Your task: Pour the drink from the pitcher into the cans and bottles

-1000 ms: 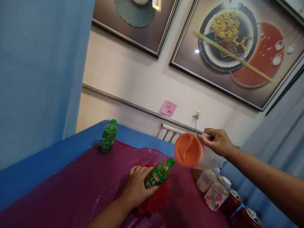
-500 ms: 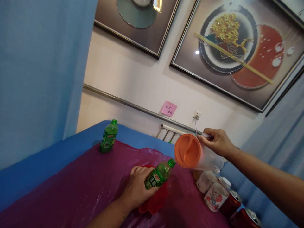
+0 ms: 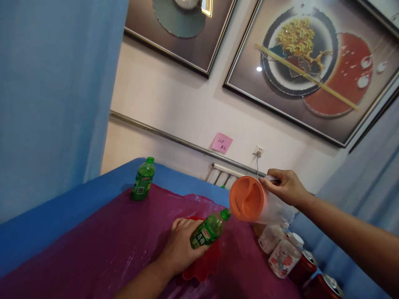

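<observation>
My left hand (image 3: 183,247) is wrapped round a green plastic bottle (image 3: 208,231), which leans to the right over a red scallop-edged dish (image 3: 205,263). The bottle's mouth is close to the orange lid (image 3: 247,198) of a clear plastic pitcher (image 3: 274,209). By its handle, my right hand (image 3: 286,187) grips the pitcher, tipped on its side with the lid end pointing left. Any liquid passing between bottle and pitcher is too small to make out. Most of the red dish is hidden behind my left hand and the bottle.
Another green bottle (image 3: 143,179) stands upright at the table's far left. Right of the pitcher are clear labelled jars (image 3: 284,257) and red cans (image 3: 326,286). A purple plastic sheet (image 3: 93,245) covers the blue table (image 3: 40,224). Behind are a wall rail (image 3: 174,137) and blue curtains (image 3: 59,91).
</observation>
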### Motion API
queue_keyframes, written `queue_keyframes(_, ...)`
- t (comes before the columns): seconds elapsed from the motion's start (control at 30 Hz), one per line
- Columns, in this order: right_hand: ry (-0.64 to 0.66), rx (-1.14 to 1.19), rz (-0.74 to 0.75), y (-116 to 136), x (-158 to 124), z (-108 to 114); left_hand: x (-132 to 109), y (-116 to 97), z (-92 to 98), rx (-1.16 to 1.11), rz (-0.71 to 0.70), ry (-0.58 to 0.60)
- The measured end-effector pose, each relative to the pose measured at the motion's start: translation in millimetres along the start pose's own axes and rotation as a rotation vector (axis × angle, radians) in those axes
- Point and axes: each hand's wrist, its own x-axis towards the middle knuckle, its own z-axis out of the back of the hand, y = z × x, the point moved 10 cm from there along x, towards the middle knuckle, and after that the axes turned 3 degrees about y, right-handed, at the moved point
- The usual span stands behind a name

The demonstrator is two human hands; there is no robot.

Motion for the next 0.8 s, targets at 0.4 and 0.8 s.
queue_keyframes(0.4, -0.008, 0.014, 0.020, 0.9, -0.1, -0.7, -1.0, -2.9, 0.7, -0.003, -0.005, 0.004)
queue_keyframes(0.8, 0.006, 0.012, 0.015, 3.5, -0.4, -0.2, -0.9, -1.2, -1.2, -0.007, -0.007, 0.007)
